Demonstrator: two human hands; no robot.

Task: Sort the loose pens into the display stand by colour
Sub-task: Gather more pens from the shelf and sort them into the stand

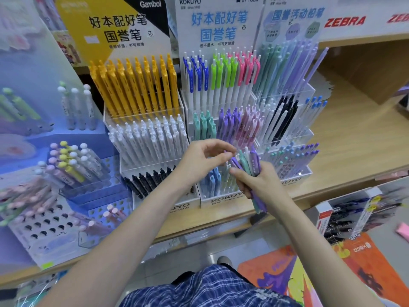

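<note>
My right hand [263, 185] grips a bunch of loose pens [250, 162], purple, mint and white, held upright in front of the tiered display stand [221, 201]. My left hand [203, 158] pinches the top of a purple pen [230, 154] at the bunch's left side. Behind the hands, the stand's middle tier holds mint pens [203, 125], purple pens [230, 122] and pink pens [250, 125] in separate groups. Its top tier holds blue, green and pink clipped white pens [221, 72]. Light blue pens [213, 180] stand in the bottom tier, partly hidden by my hands.
A left stand carries yellow pens [137, 85], white pens [150, 138] and black pens [146, 180]. A right stand [292, 134] has pastel, black and blue pens. A blue rack [55, 173] with round-topped pens sits far left. All stand on a wooden shelf [354, 134].
</note>
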